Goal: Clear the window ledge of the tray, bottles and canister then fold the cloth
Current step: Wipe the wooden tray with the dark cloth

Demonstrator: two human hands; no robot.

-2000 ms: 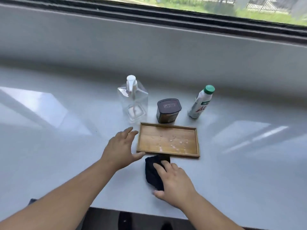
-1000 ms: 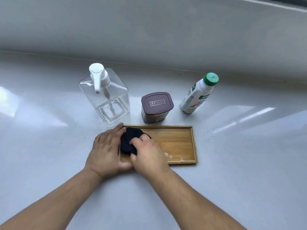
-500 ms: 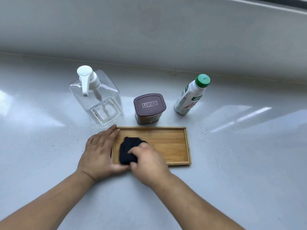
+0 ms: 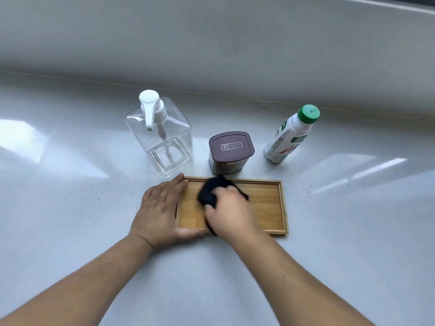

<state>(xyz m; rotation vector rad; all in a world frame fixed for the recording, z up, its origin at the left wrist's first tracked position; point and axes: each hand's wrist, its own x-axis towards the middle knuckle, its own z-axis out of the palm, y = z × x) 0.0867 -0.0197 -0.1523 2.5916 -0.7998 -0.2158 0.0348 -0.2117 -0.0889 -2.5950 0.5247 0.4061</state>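
A shallow wooden tray point(image 4: 268, 203) lies on the white ledge point(image 4: 353, 243). My right hand point(image 4: 231, 214) presses a bunched dark cloth point(image 4: 211, 191) onto the tray's left half. My left hand point(image 4: 160, 210) lies flat against the tray's left end, thumb along the near rim. Behind the tray stand a clear square pump bottle point(image 4: 162, 135) with a white pump, a brown lidded canister point(image 4: 229, 152), and a white bottle with a green cap point(image 4: 290, 135). All three stand upright on the ledge, off the tray.
A grey wall point(image 4: 211, 43) rises behind the ledge. Bright patches of sunlight fall on the ledge at left and right.
My right hand took the cloth from the ledge onto the tray and now rubs it toward the tray's middle. The droplets on the tray are gone. My left hand stays at the tray's left end.
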